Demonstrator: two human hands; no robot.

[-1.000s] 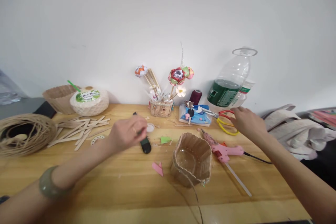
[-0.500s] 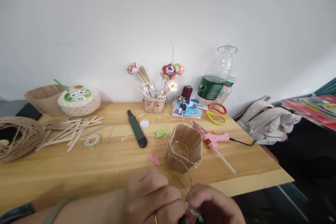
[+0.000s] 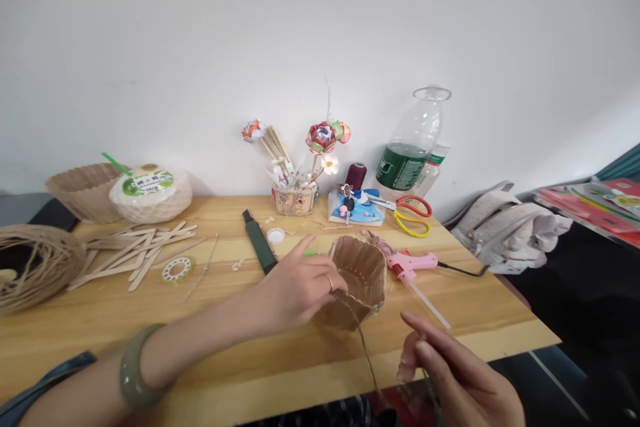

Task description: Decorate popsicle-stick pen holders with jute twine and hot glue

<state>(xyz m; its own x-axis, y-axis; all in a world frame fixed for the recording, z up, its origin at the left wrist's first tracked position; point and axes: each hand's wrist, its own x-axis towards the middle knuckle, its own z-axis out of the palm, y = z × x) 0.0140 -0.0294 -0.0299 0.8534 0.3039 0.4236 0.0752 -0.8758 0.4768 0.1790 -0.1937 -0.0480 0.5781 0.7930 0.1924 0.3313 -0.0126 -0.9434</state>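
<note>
A brown pleated basket [image 3: 365, 273] with a cord-trimmed rim stands near the table's front edge. My left hand [image 3: 305, 283] reaches across from the left, its fingertips closed on the near-left part of the rim and one finger raised. From that rim a thin twine [image 3: 367, 353] hangs over the table edge towards my lap. Right of the basket, my right hand [image 3: 460, 370] is held up with thumb and fingers pinched together. A thin strand, blurred, seems to run down from this pinch.
A pink glue gun [image 3: 410, 263] with its glue stick lies just right of the basket. Behind are scissors [image 3: 410, 213], a decorated flower holder [image 3: 295, 200] and a large bottle [image 3: 410, 147]. Leftward lie a green cutter [image 3: 257, 240], craft sticks [image 3: 145, 247] and a twine roll [image 3: 40, 267].
My hands, together at the front edge before, have parted. The left has moved up and forward to the basket rim; the right has shifted right and turned, fingers pinched.
</note>
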